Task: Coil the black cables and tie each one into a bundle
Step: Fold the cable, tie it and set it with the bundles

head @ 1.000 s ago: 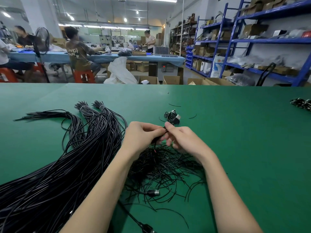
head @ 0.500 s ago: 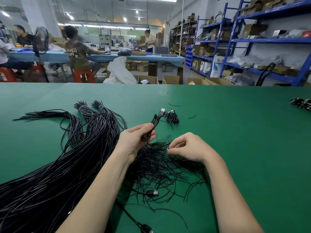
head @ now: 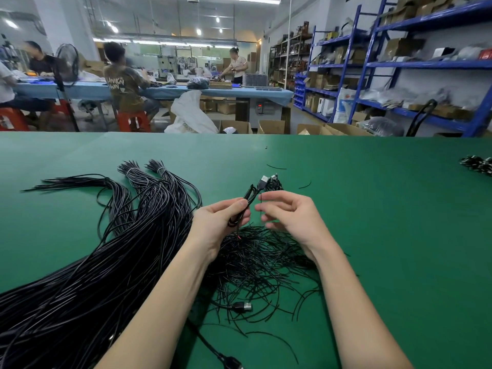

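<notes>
I see the left hand at frame centre gripping a coiled black cable, its USB plug sticking up toward the upper right. Right hand is just beside it, pinching a thin black tie wire between thumb and forefinger, other fingers loosely spread. Below both hands: messy pile of tie wires on the green table. Big sheaf of uncoiled black cables fills lower left. Small finished bundle lies just beyond the plug. More bundles at the right edge.
</notes>
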Tool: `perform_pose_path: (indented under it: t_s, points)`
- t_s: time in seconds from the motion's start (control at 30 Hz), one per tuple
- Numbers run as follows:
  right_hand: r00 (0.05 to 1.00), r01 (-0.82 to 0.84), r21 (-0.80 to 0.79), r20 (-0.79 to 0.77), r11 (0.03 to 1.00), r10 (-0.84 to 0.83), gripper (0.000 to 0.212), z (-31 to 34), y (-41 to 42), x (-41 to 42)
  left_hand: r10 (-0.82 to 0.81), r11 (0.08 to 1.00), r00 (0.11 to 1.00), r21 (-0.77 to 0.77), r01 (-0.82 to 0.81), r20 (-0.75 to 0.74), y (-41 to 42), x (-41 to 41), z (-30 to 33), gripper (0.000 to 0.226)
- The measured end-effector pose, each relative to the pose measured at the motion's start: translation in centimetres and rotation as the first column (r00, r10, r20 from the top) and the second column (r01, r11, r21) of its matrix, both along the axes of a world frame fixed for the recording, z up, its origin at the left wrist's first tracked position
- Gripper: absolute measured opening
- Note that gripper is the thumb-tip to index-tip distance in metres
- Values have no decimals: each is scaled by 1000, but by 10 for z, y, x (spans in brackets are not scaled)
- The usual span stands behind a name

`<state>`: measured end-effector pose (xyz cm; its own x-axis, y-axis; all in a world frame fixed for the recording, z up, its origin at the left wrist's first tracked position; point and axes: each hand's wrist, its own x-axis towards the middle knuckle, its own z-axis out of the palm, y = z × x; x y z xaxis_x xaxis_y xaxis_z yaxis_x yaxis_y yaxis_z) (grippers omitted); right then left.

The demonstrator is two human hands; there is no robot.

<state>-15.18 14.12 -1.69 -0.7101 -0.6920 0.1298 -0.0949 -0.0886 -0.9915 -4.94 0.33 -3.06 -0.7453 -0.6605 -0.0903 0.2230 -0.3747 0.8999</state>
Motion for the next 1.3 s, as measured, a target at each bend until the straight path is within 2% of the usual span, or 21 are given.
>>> perform_pose_path:
  t_s: [0.07, 0.2, 0.3, 0.43, 0.57, 0.7, 0.9, 0.97, 1.03, 1.13, 1.3]
  points:
    - [1000, 25, -31, 0, 999, -25, 12, 1, -6, 5, -11, 999, 1000, -35, 11, -3, 2, -1, 0, 15]
    - [985, 114, 18, -129, 993, -111, 12, -2, -13, 8, -23, 992, 1000, -122, 22, -4, 2, -1, 0, 11]
    - [979, 138, 35, -158, 990, -131, 8, -4, -11, 7, -33, 984, 999, -174, 33, 6, 1, -1, -1, 11]
    - [996, 83, -36, 29, 996, -82, 10, -2, -9, 8, -74, 979, 997, -193, 72, -6, 1, 0, 1, 13]
    - [993, 41, -33, 109, 999, -37, 9, -2, -5, 6, -109, 976, 994, -193, 104, -15, 0, 2, 1, 13]
    - [985, -50, -45, 163, 998, 57, 10, 1, 1, 4, -129, 976, 991, -181, 121, -33, 1, 2, 2, 27]
    - [963, 38, -95, 269, 995, -11, 11, 2, -5, 7, -145, 976, 988, -172, 134, -52, 0, 2, 1, 36]
    - [955, 68, -108, 295, 992, -34, 24, 0, -8, 8, -145, 975, 988, -180, 134, -54, -1, 2, 1, 39]
    - [950, 80, -108, 308, 991, -43, 40, 0, -7, 6, -151, 972, 987, -189, 140, -48, -2, 3, 0, 33]
    - [972, 77, -53, 226, 996, -63, 43, 0, -3, 4, -175, 963, 984, -213, 164, -34, -1, 4, 1, 25]
    - [998, 46, -10, 42, 999, -46, 39, 2, -4, 6, -185, 965, 983, -190, 180, -11, -1, 5, 4, 29]
